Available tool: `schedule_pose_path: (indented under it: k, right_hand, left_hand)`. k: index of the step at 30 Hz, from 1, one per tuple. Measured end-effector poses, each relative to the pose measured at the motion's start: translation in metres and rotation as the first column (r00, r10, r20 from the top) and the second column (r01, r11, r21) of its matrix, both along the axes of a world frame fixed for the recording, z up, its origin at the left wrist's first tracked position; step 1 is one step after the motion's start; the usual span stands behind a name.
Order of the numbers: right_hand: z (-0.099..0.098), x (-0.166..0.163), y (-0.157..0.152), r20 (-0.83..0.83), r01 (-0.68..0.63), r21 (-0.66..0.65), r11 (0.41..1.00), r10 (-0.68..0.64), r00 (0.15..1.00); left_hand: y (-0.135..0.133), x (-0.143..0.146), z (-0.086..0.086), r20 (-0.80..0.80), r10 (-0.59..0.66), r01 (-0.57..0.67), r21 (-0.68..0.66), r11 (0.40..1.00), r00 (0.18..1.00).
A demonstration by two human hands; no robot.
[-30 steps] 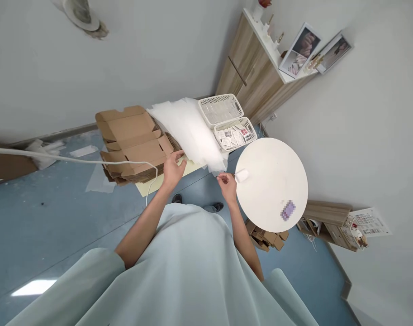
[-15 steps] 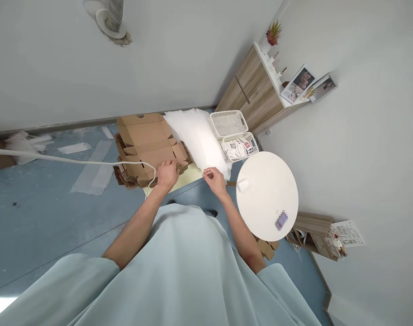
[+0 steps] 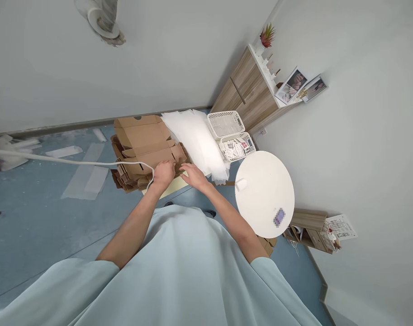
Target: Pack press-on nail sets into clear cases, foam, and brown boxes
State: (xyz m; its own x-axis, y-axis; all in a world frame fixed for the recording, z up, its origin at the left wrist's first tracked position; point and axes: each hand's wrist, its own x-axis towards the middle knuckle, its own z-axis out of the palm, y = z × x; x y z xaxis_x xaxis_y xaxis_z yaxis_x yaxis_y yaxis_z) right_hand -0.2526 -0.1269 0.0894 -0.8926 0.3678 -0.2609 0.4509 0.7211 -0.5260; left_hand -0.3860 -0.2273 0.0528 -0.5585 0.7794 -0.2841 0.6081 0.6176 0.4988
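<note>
On a low pale-yellow surface (image 3: 175, 186) lies a stack of flattened brown cardboard boxes (image 3: 145, 154), the top one with its flaps spread. My left hand (image 3: 164, 174) has its fingers curled on the front right edge of the stack, closed on the cardboard. Just right of it, my right hand (image 3: 194, 176) reaches toward the box's side flaps, fingers apart and nothing visible in them. A pile of thin white foam sheets (image 3: 197, 140) lies right of the boxes. A white cable (image 3: 91, 162) passes over the stack and beside my left wrist.
Two white baskets stand past the sheets; the nearer basket (image 3: 223, 158) holds small printed packets, the farther basket (image 3: 211, 120) clear ones. A round white table (image 3: 260, 199) stands to the right. A wooden cabinet (image 3: 242, 86) is behind. White scraps (image 3: 65, 151) lie on the blue floor.
My right hand has moved left from the edge of the white sheets to the cardboard flaps, its pinched fingers now apart. My left hand stays on the cardboard. The view has shifted slightly.
</note>
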Motion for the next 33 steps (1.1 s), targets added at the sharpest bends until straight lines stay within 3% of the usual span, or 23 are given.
schedule_pose_path:
  k: [5,10,16,19,22,25,29,33]
  right_hand:
    - [-0.014,-0.012,-0.005,0.219,-0.022,0.06,0.998,0.008,0.976]
    - [-0.023,-0.006,-0.008,0.291,-0.007,0.071,0.997,-0.014,0.956]
    - [-0.021,0.001,-0.007,0.256,-0.012,0.026,1.0,0.005,0.967]
    - [-0.012,0.009,-0.001,0.148,0.018,-0.036,0.999,-0.013,0.989]
    - [0.008,0.025,0.016,-0.028,0.121,-0.088,0.989,-0.124,0.992]
    - [0.042,0.049,0.044,-0.208,0.322,-0.177,0.93,-0.355,0.912]
    - [0.097,0.096,0.081,-0.429,0.486,-0.357,0.798,-0.602,0.674]
    - [0.134,0.156,0.099,-0.425,0.57,-0.547,0.613,-0.79,0.442]
  left_hand:
    - [-0.005,0.007,-0.001,-0.033,-0.031,0.033,0.055,0.998,0.999]
    - [-0.01,0.011,0.004,-0.008,-0.015,0.016,0.097,0.995,1.0]
    - [-0.007,0.009,0.039,-0.009,0.083,-0.078,0.245,0.966,0.997]
    - [-0.002,0.008,0.064,0.0,0.16,-0.148,0.389,0.909,0.987]
    - [0.005,0.009,0.087,0.002,0.176,-0.148,0.553,0.82,0.984]
    - [0.016,0.017,0.107,-0.048,0.136,-0.071,0.661,0.747,0.99]
    - [0.037,0.043,0.13,-0.144,-0.009,0.111,0.723,0.682,0.99]
    - [0.066,0.088,0.146,-0.224,-0.197,0.298,0.74,0.603,0.954]
